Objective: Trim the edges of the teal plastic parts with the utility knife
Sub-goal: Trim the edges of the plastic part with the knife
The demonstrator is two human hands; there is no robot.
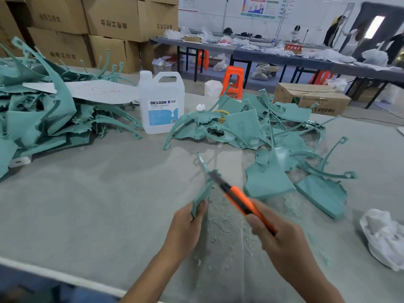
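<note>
Trimming the teal plastic part (202, 194) pinched in the left hand (185, 228), just ahead of the right hand (282, 243) gripping the utility knife (238, 200): blade best kept shallow, stroked away from the left hand.

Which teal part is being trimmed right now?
The slim curved teal part gripped by the left hand, with the utility knife in the right hand at its edge. The others lie in the left pile and right pile.

On the table (87, 193), a jug (161, 103) stands between the left heap of parts (39, 119) and the right heap (273, 132); cartons (113, 18) rise behind, and a crumpled bag (384, 235) lies far right.
</note>
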